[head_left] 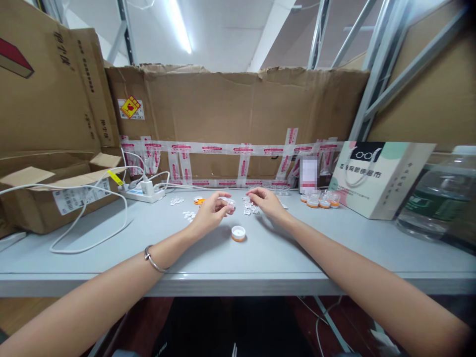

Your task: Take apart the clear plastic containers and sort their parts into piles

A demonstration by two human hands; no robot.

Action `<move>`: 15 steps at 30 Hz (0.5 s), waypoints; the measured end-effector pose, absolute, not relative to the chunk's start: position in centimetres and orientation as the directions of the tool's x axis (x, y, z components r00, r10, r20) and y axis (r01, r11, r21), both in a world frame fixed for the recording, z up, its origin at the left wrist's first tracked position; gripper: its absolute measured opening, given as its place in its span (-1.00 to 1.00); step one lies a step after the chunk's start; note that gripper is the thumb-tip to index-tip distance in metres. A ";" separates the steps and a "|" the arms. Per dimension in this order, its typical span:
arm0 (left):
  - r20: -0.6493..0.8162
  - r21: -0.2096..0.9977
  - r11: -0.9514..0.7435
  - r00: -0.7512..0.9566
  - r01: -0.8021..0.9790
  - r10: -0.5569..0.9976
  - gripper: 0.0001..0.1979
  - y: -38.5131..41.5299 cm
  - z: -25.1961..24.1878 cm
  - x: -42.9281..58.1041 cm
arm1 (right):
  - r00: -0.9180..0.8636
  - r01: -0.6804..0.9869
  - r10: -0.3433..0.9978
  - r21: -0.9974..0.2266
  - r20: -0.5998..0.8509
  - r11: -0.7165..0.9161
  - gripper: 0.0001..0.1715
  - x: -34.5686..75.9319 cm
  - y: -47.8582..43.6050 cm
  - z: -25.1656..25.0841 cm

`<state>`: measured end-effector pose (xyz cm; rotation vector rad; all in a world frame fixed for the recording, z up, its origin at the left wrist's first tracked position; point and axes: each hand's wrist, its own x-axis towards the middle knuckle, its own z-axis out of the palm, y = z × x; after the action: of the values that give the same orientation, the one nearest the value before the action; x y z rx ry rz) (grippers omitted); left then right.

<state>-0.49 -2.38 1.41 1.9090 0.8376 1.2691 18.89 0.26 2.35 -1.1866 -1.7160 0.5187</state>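
My left hand (211, 212) is closed around a small clear plastic part (231, 204), its thumb and fingers pinching it above the table. My right hand (268, 202) reaches over a loose pile of small clear plastic pieces (250, 207), fingertips drawn together at the pile; whatever they pinch is too small to make out. In front of both hands a round white cup with an orange base (238, 233) stands upright on the table. Partly hidden behind my left hand are orange round parts (199, 201). Small white pieces (189, 216) lie beside that hand.
More white discs (177, 201) lie at the left, near a power strip (146, 195) with looping white cables. Several orange-based containers with clear tops (324, 203) stand at the right, beside a phone-like screen (308, 174), a paper bag (377, 181) and a large water bottle (439, 193). Cardboard (223, 109) walls the back.
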 end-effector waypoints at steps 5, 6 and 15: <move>0.519 0.808 -0.579 0.327 0.115 0.790 -0.80 -2.9 1.7 -0.6 | -0.394 0.182 0.842 -0.867 0.368 0.464 -0.75 16.9 -2.8 3.3; 0.532 0.794 -0.595 0.336 0.121 0.777 -0.80 -3.0 1.8 -0.6 | -0.409 0.164 0.838 -0.875 0.360 0.456 -0.73 16.7 -3.1 3.3; 0.836 0.098 -0.784 0.376 0.612 0.399 -0.86 -3.1 1.9 -1.1 | -0.240 -0.085 0.929 -0.959 0.282 0.269 -0.70 15.6 -3.5 2.7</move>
<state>-1.11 -3.09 1.93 2.7883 1.0441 1.5815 15.65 -3.46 2.65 -0.8310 -1.4712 1.1944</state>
